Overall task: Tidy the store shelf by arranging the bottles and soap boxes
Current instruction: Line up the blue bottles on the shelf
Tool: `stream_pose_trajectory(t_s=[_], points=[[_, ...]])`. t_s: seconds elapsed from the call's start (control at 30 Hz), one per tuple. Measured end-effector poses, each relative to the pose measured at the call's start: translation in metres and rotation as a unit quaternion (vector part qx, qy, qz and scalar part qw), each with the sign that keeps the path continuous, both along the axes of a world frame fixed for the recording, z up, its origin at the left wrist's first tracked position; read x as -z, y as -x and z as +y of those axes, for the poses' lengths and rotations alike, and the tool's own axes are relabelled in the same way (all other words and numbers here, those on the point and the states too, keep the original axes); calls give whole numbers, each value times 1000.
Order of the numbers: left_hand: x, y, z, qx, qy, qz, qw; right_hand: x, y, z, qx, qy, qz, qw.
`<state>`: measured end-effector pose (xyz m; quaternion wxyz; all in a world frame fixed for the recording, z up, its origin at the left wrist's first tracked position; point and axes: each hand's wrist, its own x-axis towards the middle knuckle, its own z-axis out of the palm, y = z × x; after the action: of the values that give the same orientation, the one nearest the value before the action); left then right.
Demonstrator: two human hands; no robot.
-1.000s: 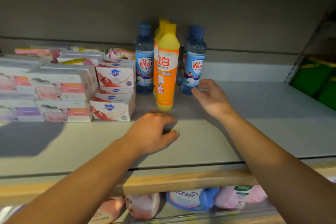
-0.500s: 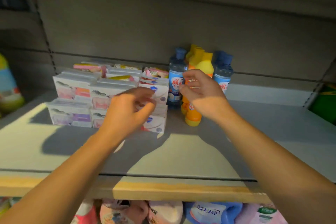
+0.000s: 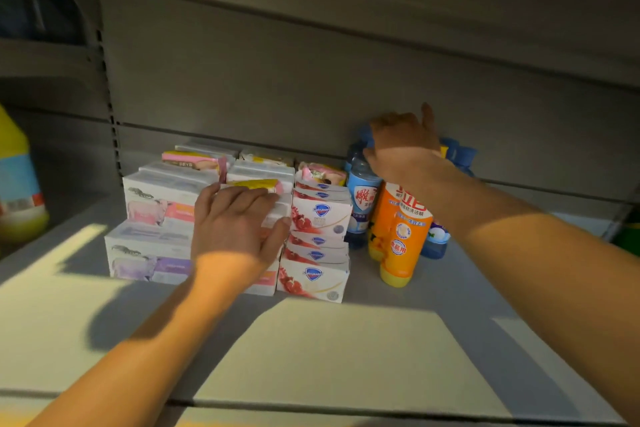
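Left hand flat on soap boxes; right hand grips orange bottle top; three blue bottles.

Soap boxes: white cartons, red and pink prints, stacked two layers high in rows, centre-left of frame on the grey shelf. Orange bottles: two, upright, just right of the boxes. Blue bottles: clear with blue caps, upright, flanking and behind the orange pair.
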<state>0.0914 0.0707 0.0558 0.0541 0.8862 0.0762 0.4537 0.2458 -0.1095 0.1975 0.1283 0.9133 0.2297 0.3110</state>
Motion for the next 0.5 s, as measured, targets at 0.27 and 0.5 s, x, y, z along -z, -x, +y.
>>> stream_pose_trajectory(t_s=[0.27, 0.5], points=[[0, -3, 1, 5, 7, 1, 1000, 5, -10, 22, 90, 66, 17, 994], [1, -4, 0, -7, 9, -5, 1000, -1, 0, 18, -15, -77, 89, 993]])
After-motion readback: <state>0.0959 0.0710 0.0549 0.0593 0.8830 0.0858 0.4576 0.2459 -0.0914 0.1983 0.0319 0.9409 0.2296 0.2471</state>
